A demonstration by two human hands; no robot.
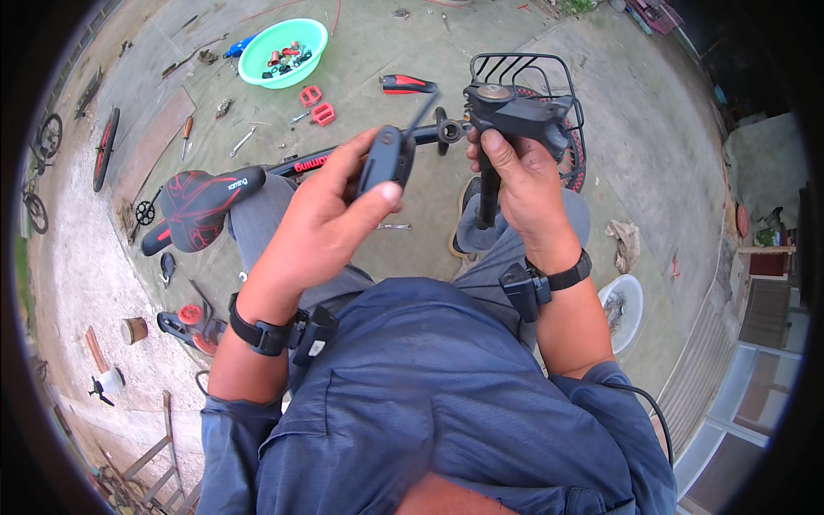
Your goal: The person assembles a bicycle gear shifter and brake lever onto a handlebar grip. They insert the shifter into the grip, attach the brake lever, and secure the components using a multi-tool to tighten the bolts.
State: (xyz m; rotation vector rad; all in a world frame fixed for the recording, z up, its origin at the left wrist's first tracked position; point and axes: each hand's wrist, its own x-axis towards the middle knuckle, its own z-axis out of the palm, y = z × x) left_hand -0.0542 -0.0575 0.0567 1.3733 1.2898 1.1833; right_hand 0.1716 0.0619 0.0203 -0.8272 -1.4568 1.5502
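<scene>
My left hand [322, 212] grips a black folding hex key set [387, 161], one key swung out and pointing up toward the right. In my right hand [524, 170] is a black bicycle handlebar stem [515, 112] with a long tube reaching down. The key's tip is apart from the stem. Between and beyond my hands lies the black bicycle frame [309, 161] with red lettering, its open head tube [450, 131] near the stem. A black and red saddle [209, 203] is by my left knee.
A green basin [283, 55] holds small parts. Red pedals [323, 114], a wrench [243, 141], a screwdriver [187, 137] and a red-black mudguard piece [407, 84] lie on the ground. A black rear rack [570, 71] stands beyond my right hand. A white bowl [634, 312] sits at right.
</scene>
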